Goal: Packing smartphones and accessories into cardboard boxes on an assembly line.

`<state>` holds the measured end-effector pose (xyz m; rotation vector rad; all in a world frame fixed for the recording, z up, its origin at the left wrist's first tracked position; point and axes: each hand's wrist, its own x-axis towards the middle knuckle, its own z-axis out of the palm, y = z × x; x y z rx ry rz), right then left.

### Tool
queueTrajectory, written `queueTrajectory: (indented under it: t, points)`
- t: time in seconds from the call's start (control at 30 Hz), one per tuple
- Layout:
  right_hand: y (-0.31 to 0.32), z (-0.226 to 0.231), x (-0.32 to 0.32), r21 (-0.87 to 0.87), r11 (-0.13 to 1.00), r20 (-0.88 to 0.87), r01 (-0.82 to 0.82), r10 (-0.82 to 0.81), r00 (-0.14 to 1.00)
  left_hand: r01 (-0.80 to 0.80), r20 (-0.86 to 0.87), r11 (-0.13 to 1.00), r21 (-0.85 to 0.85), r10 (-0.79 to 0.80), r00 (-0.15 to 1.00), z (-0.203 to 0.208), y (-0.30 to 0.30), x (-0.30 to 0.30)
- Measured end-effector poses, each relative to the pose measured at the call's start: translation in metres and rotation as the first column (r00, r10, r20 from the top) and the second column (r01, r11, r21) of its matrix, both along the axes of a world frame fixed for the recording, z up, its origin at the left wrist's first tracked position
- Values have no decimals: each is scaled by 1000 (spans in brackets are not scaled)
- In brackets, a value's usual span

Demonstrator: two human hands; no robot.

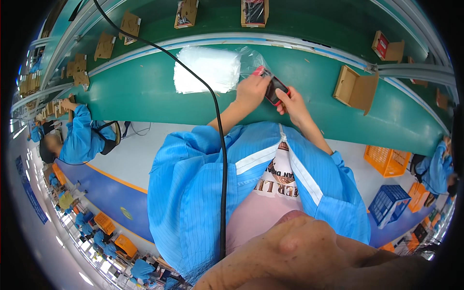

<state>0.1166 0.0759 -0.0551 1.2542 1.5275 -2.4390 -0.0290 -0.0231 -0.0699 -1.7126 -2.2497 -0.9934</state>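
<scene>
A red-edged handheld device with a dark face point(274, 87) is tilted over the green bench, held between my two hands. My left hand point(252, 91) is closed round its far upper end, where red also shows. My right hand point(295, 107) grips the near lower end, thumb across the face. A clear plastic bag point(252, 57) lies just beyond my left hand, against the device's far end; I cannot tell whether the device is partly inside it. Left of this bag is a stack of clear plastic bags point(205, 72).
An open cardboard box point(349, 87) stands on the green bench point(145, 99) at right. Several open boxes, such as one with a dark item point(254, 12), sit on the green strip behind. A black cable point(215, 101) hangs across the view. A co-worker point(77, 137) is at left.
</scene>
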Motion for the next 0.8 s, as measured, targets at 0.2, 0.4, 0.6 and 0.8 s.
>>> queueTrajectory:
  t: [0.2,0.4,0.6,0.8]
  points:
    - [-11,6,22,-299,897,-150,326,-382,912,185,56,978,93,-190,980,47,11,24]
    - [10,-21,25,-567,770,-199,291,-472,859,561,112,827,2,-558,822,56,21,48]
    - [13,3,22,-330,864,-182,381,-454,872,-58,958,960,-275,279,71,22,13,18]
    - [7,11,32,-86,960,-127,265,-275,953,176,867,977,-122,191,-460,-21,34,10]
